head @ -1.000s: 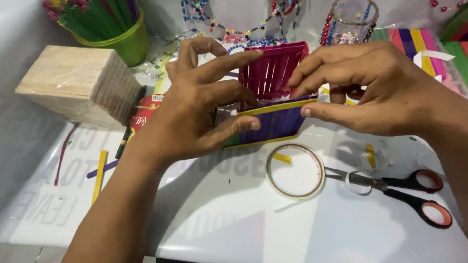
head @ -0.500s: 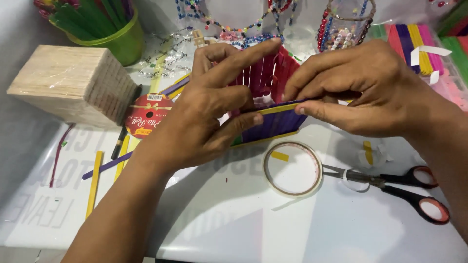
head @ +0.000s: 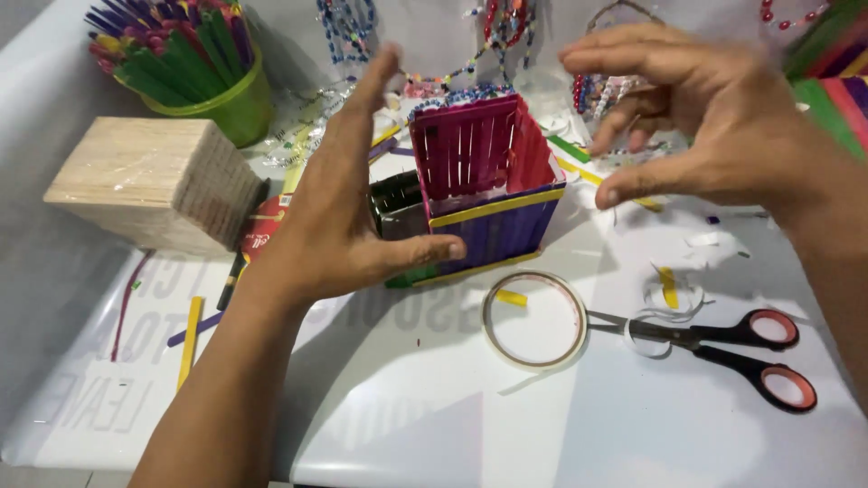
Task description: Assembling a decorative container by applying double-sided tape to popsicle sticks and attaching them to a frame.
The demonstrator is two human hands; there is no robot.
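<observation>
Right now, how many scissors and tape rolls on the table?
2: one pair of scissors with red-lined black handles at the lower right, and one tape roll lying flat just left of its blades, in front of the stick box. More could be hidden behind the hands.

The left hand (head: 339,221) hides the stick box's (head: 493,194) left wall. The green cup (head: 212,99) and coloured sticks (head: 836,68) run off the frame's edges. Beads (head: 470,54) behind blur.
</observation>
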